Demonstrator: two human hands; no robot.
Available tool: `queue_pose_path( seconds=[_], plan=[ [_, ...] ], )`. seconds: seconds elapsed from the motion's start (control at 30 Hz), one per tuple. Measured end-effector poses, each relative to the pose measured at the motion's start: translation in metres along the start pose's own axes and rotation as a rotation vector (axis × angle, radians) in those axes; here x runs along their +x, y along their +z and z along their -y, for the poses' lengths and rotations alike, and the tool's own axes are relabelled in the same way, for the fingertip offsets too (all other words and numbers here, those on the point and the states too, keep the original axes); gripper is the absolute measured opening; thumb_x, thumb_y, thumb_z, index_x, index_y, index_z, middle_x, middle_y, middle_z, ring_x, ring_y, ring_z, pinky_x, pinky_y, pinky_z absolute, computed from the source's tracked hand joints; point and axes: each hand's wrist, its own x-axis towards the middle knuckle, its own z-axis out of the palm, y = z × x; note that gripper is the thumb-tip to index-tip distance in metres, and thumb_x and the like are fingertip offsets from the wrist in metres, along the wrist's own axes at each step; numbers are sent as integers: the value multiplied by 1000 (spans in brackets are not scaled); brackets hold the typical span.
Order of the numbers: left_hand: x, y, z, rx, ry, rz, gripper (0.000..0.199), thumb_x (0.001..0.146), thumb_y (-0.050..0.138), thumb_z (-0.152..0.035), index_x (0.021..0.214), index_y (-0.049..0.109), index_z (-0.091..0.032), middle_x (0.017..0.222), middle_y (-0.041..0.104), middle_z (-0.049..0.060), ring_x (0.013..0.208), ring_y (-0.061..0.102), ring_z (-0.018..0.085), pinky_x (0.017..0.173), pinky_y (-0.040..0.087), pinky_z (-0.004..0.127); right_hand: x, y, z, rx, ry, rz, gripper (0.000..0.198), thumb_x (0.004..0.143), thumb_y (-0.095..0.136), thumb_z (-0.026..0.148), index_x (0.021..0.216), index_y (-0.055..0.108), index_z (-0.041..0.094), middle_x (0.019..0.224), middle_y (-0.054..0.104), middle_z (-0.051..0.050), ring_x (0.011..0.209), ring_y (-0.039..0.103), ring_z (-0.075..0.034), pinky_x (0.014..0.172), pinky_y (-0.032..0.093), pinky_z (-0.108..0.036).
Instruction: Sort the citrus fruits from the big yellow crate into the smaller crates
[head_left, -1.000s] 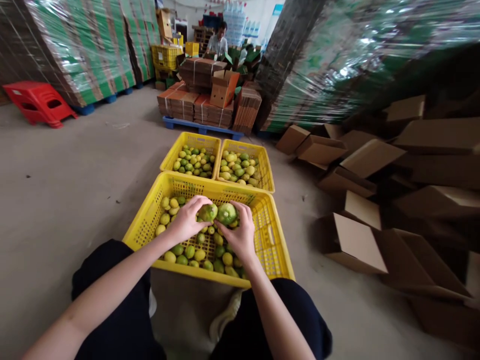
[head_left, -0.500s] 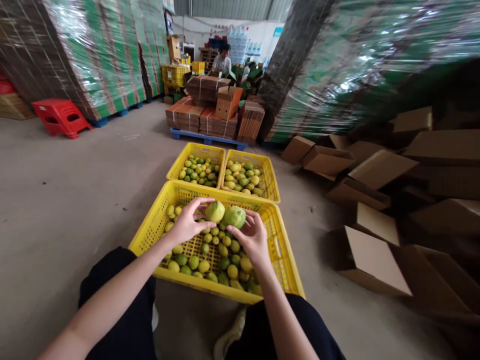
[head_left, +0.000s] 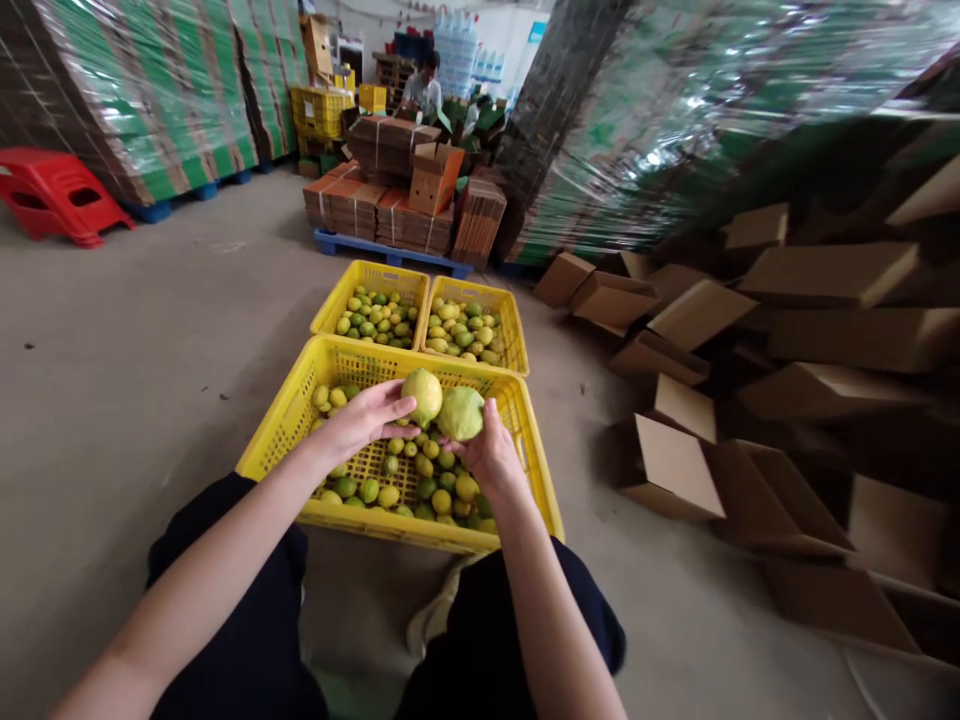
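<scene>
My left hand [head_left: 369, 415] holds a yellowish lemon [head_left: 422, 396], with the thumb and fingers on its left side. Close beside it, a greener lemon [head_left: 461, 414] sits in my right hand [head_left: 491, 455], thumb on its right side and fingers underneath. Both fruits are held side by side above the large yellow crate [head_left: 274, 425] in front of my knees. Yellow and green lemons [head_left: 425, 488] lie spread over the bottom of that crate, and part of its perforated floor shows. My hands and the held fruits hide some of them.
Two smaller yellow crates [head_left: 525, 340] with lemons stand just beyond. Behind them, flattened cartons [head_left: 345, 205] sit on a blue pallet [head_left: 390, 252]. Open cardboard boxes [head_left: 679, 465] pile up at right. A red stool [head_left: 64, 195] stands left; a person [head_left: 424, 88] is at the back.
Both lemons have been turned in my fingers, and my right thumb has moved up along the greener one's side. The view has tilted down and shifted to the right.
</scene>
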Motion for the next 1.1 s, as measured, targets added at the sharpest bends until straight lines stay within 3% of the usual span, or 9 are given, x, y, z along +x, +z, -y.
queue_pose_path(
  seconds=[0.13,0.27,0.37,0.57,0.67,0.77,0.87,0.97,1.1],
  plan=[
    [3,-3,0,43,20,-9,51,78,76,-43,123,66,-19,124,66,15,105,67,27,86,60,39,1,2,2,-13,-53,-35,58,67,66,74,90,67,21,79,74,-7,72,71,-27,58,61,-40],
    [11,-9,-1,92,141,-36,65,73,81,-32,135,60,-29,134,62,10,112,65,27,95,57,44,6,3,7,-84,-316,-88,50,66,80,53,104,66,24,104,72,-3,95,69,-24,80,59,-38],
    [16,-16,2,281,291,-78,68,72,81,-27,135,59,-33,137,58,6,122,58,26,102,53,45,10,4,8,-168,-493,-118,55,60,87,39,108,63,27,111,68,-4,104,65,-24,93,55,-43],
    [23,-24,11,595,561,-123,50,83,69,-27,132,62,-32,133,56,5,129,51,24,109,47,46,13,7,-3,-367,-716,-222,68,67,83,30,128,51,32,125,61,-7,117,59,-26,96,53,-46],
    [21,-22,7,562,552,-98,51,87,65,-29,137,57,-33,142,51,5,134,47,25,111,45,45,11,10,-5,-345,-757,-228,66,70,80,30,127,47,33,129,59,-7,120,58,-25,97,52,-45],
    [16,-16,2,445,450,-63,58,87,65,-36,143,50,-31,149,48,6,139,43,28,112,43,45,8,15,-2,-233,-686,-213,65,69,82,32,122,45,33,125,61,-6,113,62,-25,96,53,-46],
    [15,-7,3,322,388,-63,64,83,70,-42,142,51,-28,150,48,6,141,40,30,113,41,43,7,18,-1,-132,-502,-172,51,74,77,40,114,47,30,110,67,-4,99,67,-23,91,55,-44],
    [18,2,12,216,326,-253,63,73,78,-41,130,58,-25,139,56,7,129,52,27,106,45,36,8,24,-7,-47,-290,-83,40,73,75,40,104,53,27,100,69,-2,91,67,-23,84,56,-39],
    [26,8,22,-72,151,-420,46,66,80,-38,105,64,-20,101,69,3,93,64,18,79,51,27,15,35,-23,187,-83,30,43,64,78,39,99,54,27,89,66,0,85,68,-24,68,58,-36]
  ],
)
